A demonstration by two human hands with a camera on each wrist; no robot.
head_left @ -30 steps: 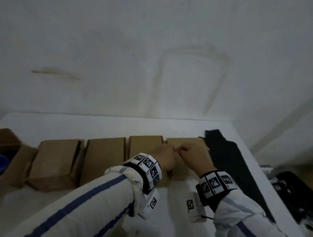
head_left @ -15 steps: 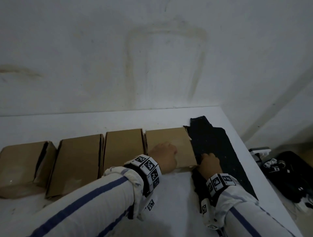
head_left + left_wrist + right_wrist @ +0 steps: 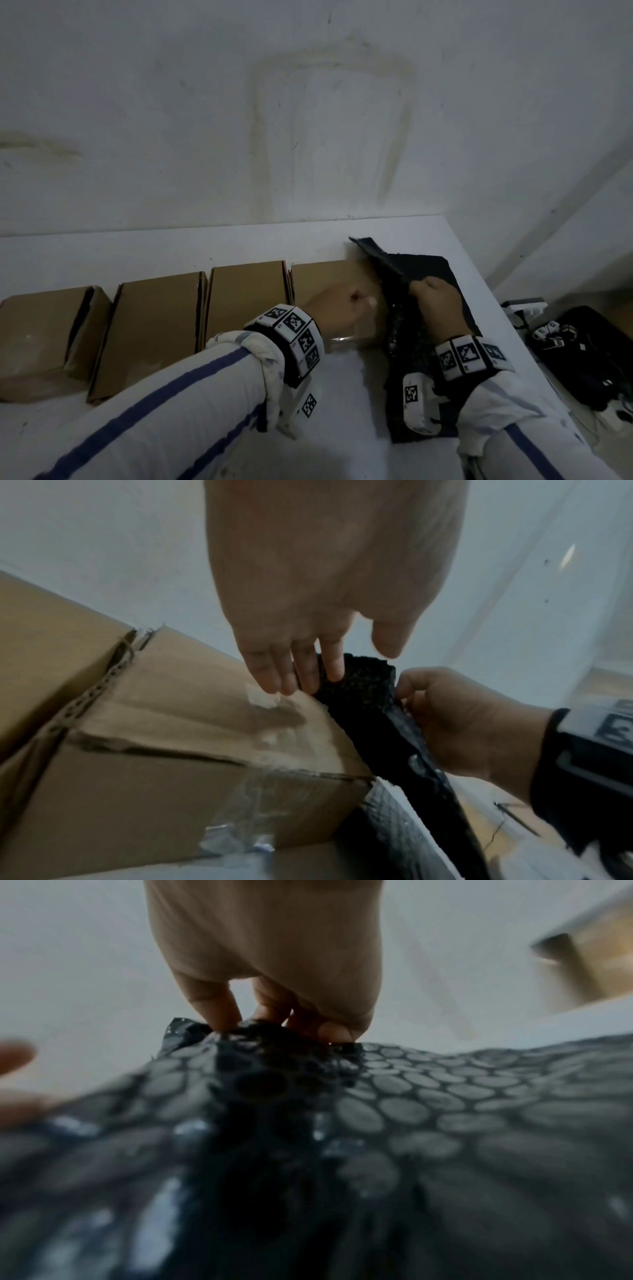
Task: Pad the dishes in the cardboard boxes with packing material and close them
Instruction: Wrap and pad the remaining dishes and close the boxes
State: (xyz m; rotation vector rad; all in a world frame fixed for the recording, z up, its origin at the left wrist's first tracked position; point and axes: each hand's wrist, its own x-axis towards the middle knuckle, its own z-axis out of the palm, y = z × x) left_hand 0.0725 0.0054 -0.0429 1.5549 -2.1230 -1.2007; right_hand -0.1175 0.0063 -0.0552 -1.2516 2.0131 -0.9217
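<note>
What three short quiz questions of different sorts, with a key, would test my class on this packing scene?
1. True or false: the right hand pinches the black bubble wrap.
2. How many cardboard boxes stand in the row on the white table? A) two B) four C) six
3. Fill in: the left hand rests with straight fingers on the ____ box of the row.

Key: 1 true; 2 B; 3 rightmost.
</note>
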